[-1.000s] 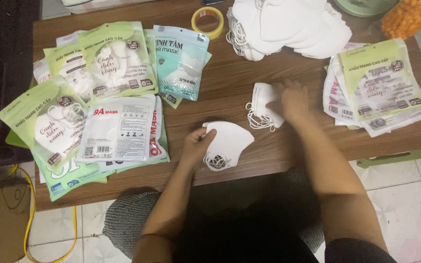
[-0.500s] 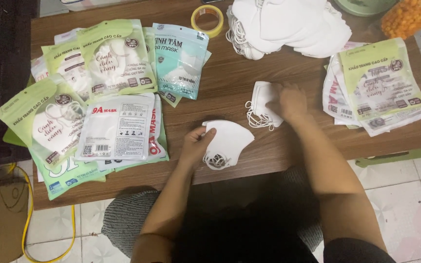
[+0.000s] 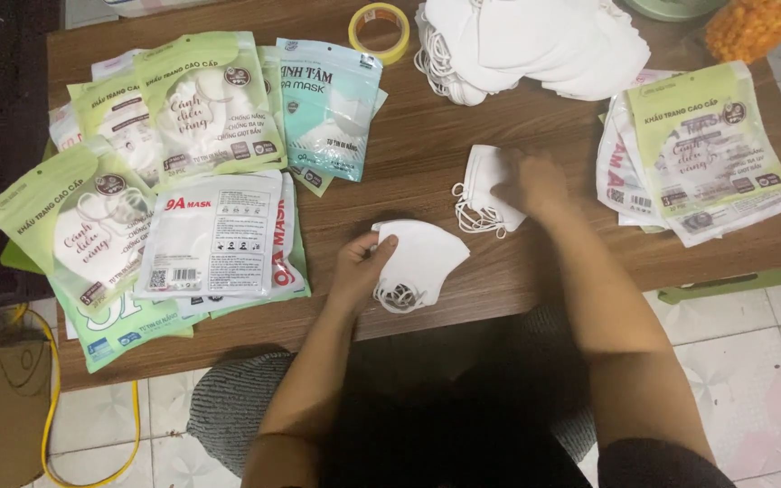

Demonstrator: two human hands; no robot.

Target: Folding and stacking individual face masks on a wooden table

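Observation:
My left hand pinches the left edge of a folded white face mask lying near the front edge of the brown wooden table. My right hand rests on a small stack of folded white masks with their ear loops trailing to the left. Both forearms reach in from below. A big heap of loose white masks lies at the far edge of the table.
Green, teal and white mask packets are spread over the table's left half. More flat packets are stacked at the right. A yellow tape roll sits at the back. A yellow cable lies on the tiled floor.

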